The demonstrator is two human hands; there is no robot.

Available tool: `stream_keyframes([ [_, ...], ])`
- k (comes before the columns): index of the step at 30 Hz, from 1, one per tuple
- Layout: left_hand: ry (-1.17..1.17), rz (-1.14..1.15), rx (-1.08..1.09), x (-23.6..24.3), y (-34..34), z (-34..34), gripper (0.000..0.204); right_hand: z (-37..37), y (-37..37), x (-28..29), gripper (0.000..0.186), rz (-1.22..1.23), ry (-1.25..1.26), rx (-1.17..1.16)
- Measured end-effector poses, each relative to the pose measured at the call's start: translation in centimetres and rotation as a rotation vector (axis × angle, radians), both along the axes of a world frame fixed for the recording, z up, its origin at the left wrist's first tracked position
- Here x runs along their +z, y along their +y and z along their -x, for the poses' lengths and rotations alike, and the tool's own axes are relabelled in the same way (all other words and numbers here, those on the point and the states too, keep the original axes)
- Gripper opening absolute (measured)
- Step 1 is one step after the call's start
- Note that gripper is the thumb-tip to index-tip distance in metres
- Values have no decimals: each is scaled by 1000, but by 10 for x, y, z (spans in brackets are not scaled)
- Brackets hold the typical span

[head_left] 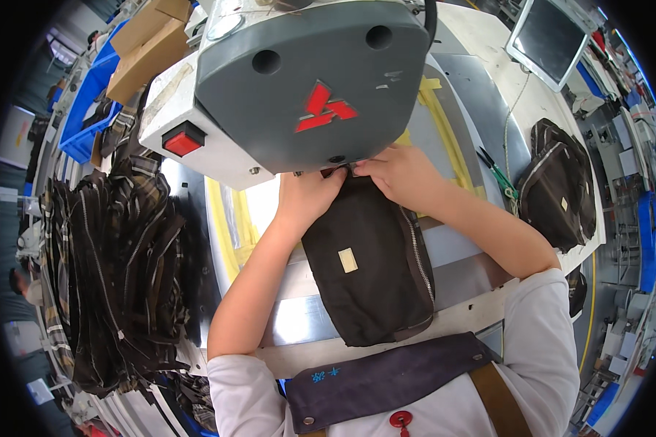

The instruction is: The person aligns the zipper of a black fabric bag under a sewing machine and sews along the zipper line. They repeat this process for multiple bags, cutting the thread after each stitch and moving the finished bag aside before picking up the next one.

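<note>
- My left hand (pixel 307 195) and right hand (pixel 408 177) came together under the front of the grey sewing machine head (pixel 310 58), the fingers of each pinched on the top end of the dark brown zippered pouch (pixel 368 269), probably to steady that end from both sides.
- The pouch's body lay flat on my side of the fingers, perhaps so that its loose length pulled at neither pinch.
- Its cream label (pixel 348 260) faced up, below the gap between my hands; the metal zipper (pixel 417 255) ran down the edge nearer my right fingers, out of their grip.
- The machine's head hid my fingertips in part, so I could not tell whether the fabric met the needle.
- Well left of my left fingers hung a thick heap of dark zippered pieces with plaid fabric (pixel 116 269), likely placed there for easy reach.
- Beyond my right fingers, green-handled snips (pixel 501 178) lay near a dark brown bag (pixel 561 193), apart from the pouch, I would judge to leave the sewing area free.
- Yellow tape (pixel 444 135) edged the surface just past my right fingers, perhaps as a guide or to fix a sheet.
</note>
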State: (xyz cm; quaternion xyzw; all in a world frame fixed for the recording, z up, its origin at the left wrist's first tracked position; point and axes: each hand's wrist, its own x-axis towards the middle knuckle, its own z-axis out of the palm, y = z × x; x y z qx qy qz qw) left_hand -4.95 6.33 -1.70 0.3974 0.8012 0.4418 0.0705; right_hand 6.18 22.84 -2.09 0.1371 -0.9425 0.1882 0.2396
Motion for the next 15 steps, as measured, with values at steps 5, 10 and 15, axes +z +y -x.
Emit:
stream_keyframes([
  [5,14,44,32,-4,-3,0,21,-2,-3,-2,19,-108,14,-5],
  [10,29,125,80,-2,-2,-1,23,-2,-3,1,25,-79,32,41],
  [15,188,-8,44,-16,0,6,23,-1,-4,1,27,-200,-7,47],
])
